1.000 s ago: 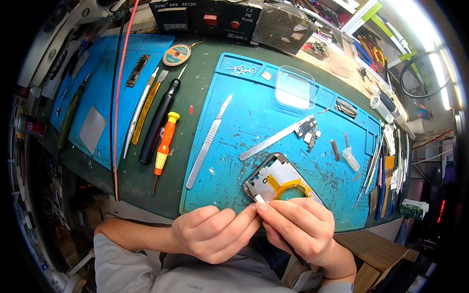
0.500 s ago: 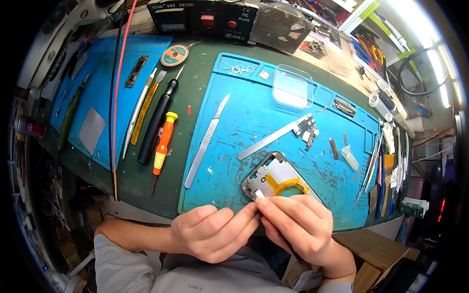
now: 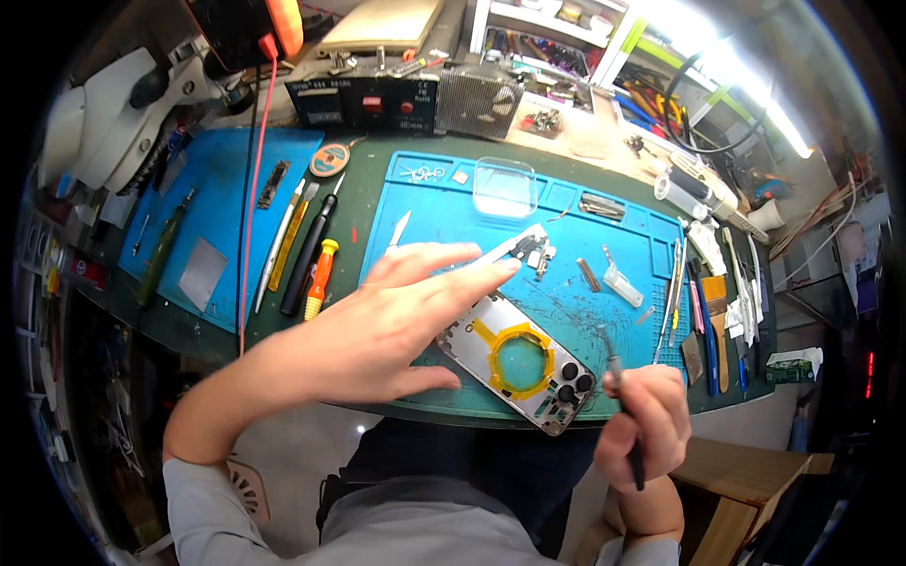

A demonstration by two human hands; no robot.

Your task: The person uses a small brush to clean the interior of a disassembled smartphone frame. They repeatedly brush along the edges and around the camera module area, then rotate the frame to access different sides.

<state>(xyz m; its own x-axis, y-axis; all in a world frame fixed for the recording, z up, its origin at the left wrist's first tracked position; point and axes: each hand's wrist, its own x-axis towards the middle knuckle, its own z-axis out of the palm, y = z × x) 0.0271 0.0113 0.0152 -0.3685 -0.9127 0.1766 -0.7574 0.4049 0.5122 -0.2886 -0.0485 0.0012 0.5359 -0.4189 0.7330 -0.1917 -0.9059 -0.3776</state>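
A silver phone back housing (image 3: 521, 363) with a yellow ring and camera lenses lies tilted on the blue work mat (image 3: 623, 321). My left hand (image 3: 396, 316) stretches over the mat, fingers spread, fingertips close to a long metal tool (image 3: 514, 247) beyond the housing; it holds nothing. My right hand (image 3: 646, 424) is at the mat's near right edge, fist closed around a thin dark pointed tool (image 3: 623, 406) whose tip sits just right of the housing.
An orange-handled screwdriver (image 3: 319, 278), a black one and metal spatulas lie left of the mat. A clear plastic lid (image 3: 505, 187) sits at the mat's far side. Tweezers and brushes (image 3: 703, 311) line the right edge. A power supply (image 3: 363, 102) and microscope (image 3: 104, 123) stand behind.
Both hands were together at the housing's near edge. My left hand has now reached forward over the mat with fingers spread, and my right hand has drawn back right, holding the thin tool.
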